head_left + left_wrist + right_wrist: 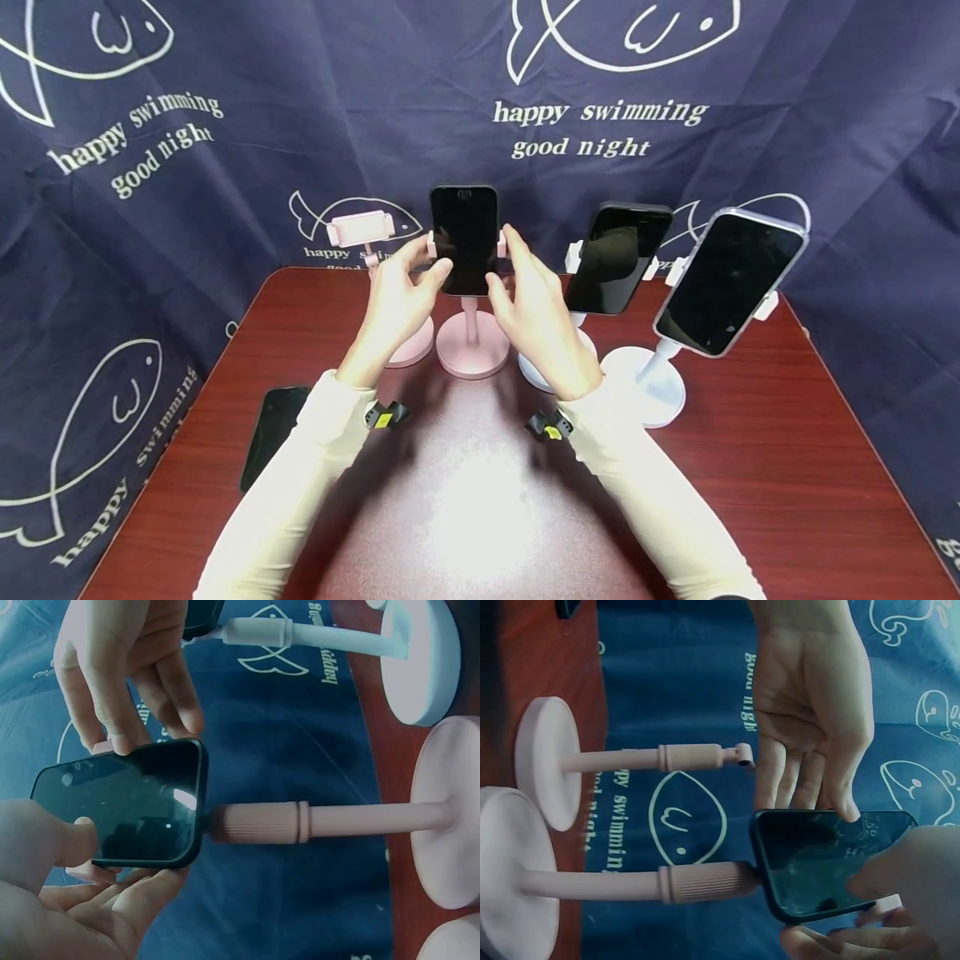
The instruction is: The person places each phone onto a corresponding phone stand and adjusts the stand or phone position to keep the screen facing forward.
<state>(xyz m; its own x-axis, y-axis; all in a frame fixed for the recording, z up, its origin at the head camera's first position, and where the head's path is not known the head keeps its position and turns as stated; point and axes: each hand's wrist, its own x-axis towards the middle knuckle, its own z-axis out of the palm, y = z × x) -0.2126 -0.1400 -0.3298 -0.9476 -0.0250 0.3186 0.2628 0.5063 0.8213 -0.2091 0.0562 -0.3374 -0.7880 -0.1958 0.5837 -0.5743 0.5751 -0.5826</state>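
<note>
A black smartphone (467, 237) stands upright in the clamp of a pink phone stand (472, 346). My left hand (401, 296) holds its left side, the thumb reaching onto the screen edge and the fingers at the pink clamp arm. On the other side, my right hand (536, 304) grips the phone, its index finger along the right clamp arm. In the left wrist view, left fingers show under the phone (139, 806) and the stand's ribbed neck (259, 823) runs down from it. The right thumb lies over the screen of the phone (817, 862) in the right wrist view.
Left of it stands a second pink stand with a sideways clamp (362, 229). To the right, two white stands carry a black phone (618, 258) and a light-rimmed phone (731, 283). Another phone (272, 433) lies on the red-brown table (787, 483) by my left sleeve. A blue printed cloth (420, 100) hangs behind.
</note>
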